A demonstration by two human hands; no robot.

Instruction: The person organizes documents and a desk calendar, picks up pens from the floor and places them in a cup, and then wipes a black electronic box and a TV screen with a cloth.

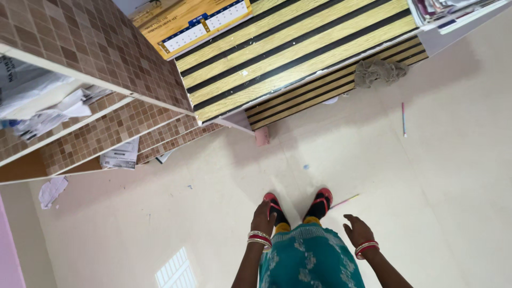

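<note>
My left hand (262, 217) and right hand (358, 231) both loose, half-open, empty. Nearest right hand: thin pink-yellow plastic stick (344, 201) on floor, looks light, stiff; pinch mid-shaft.

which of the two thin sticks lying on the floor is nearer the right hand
The thin yellowish stick beside the red sandal, just above the right hand. The other, a pink-and-blue stick, lies far off near the grey cloth.

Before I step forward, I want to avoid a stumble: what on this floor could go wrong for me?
The thin stick beside the right sandal could roll underfoot. The crumpled cloth by the striped counter could snag a foot. Both hands, left hand and right hand, hang open, gripping nothing for balance.
</note>
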